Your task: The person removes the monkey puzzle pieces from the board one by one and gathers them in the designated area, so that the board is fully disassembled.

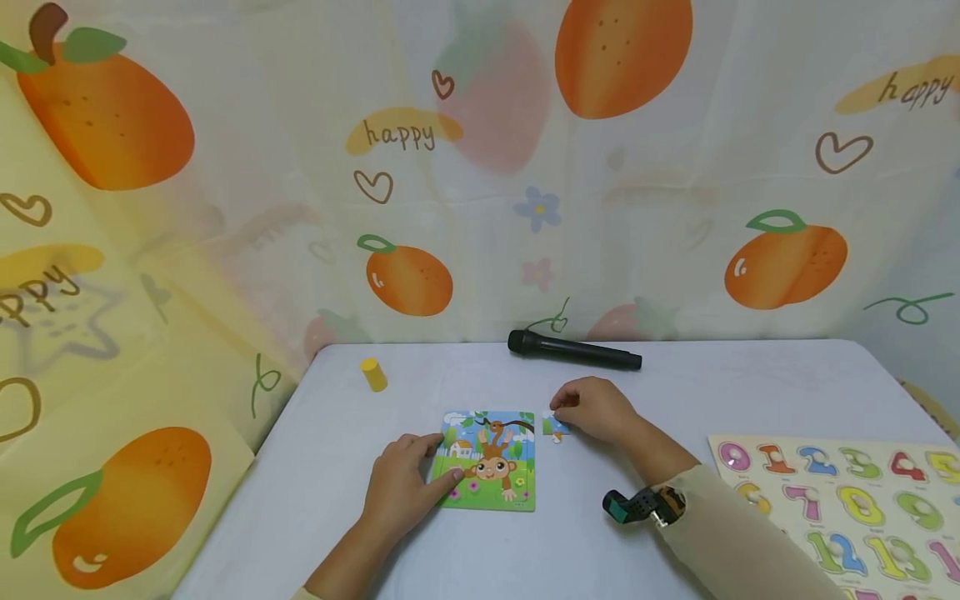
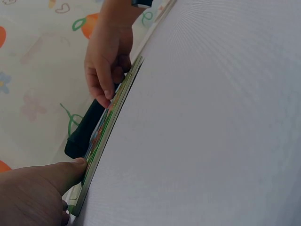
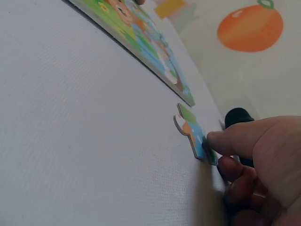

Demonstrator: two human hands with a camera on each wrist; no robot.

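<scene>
A square jigsaw puzzle [image 1: 491, 467] with a monkey picture lies flat on the white table. My left hand [image 1: 403, 483] holds its left edge, the thumb [image 2: 73, 173] on top and the other fingers by the side. Just right of the puzzle is a small jigsaw piece [image 3: 192, 129], blue and green with a rounded orange-and-white tab. My right hand [image 1: 596, 408] pinches the piece's far end between thumb and fingers. The fingers partly hide that end. A narrow gap separates piece and puzzle.
Behind the hands lies a black microphone [image 1: 573, 350] near the table's back edge. A yellow cylinder [image 1: 373, 375] stands at the back left. On the right is a number board [image 1: 817, 500] with coloured digits. A fruit-print cloth [image 1: 480, 208] hangs behind the table.
</scene>
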